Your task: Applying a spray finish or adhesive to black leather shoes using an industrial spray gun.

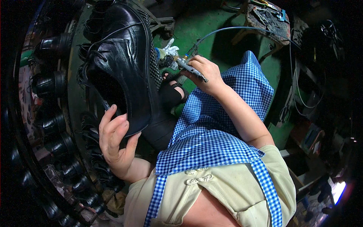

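A black leather lace-up shoe (138, 87) fills the upper left, its toe pointing away and its opening facing left. Whitish streaks mark the leather near the laces. My left hand (120, 147) grips the shoe at the heel, with fingers at the opening's rim and the thumb on the outside. In my right hand (208, 75) is a slim metal spray gun (193, 70), its brass-coloured front end toward the shoe's side but apart from it. A thin air hose (234, 27) joins it at a blue fitting.
Racks of black shoes (49, 84) line the left side. A worn stool (266, 20) with pliers and scraps stands at the far right, the hose running past it. Beyond the shoe lies a white glove (171, 48). A blue checked apron (211, 147) covers my lap above the green floor (196, 22).
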A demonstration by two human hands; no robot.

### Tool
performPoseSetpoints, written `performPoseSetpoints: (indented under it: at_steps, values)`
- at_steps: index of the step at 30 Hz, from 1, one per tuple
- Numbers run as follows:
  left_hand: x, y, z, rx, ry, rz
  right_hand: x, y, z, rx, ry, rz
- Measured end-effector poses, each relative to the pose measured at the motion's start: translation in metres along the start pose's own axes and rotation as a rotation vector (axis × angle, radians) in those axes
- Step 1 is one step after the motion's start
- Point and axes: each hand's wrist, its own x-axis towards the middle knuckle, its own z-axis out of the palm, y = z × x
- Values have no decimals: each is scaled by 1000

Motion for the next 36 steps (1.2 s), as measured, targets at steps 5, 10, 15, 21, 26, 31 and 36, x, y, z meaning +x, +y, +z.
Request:
performPoseSetpoints:
  at_steps: [5,10,15,21,26,31,36]
  values:
    - [-1,0,0,7,9,4,5,1,8,-2,-16,57]
    - [1,0,-1,14,-13,12,7,4,23,-20,-18,77]
    - [-1,-1,-2,14,-14,14,6,-1,24,-19,-3,48]
    - [0,-1,-1,19,25,-5,2,-1,24,-49,-8,28]
    - [0,-2,-1,17,12,-5,0,-2,22,-41,-121,109]
    - [0,0,-2,25,13,-13,-1,1,23,-59,-45,27]
    - [0,-1,-3,35,5,-9,-2,-1,19,-59,-59,37]
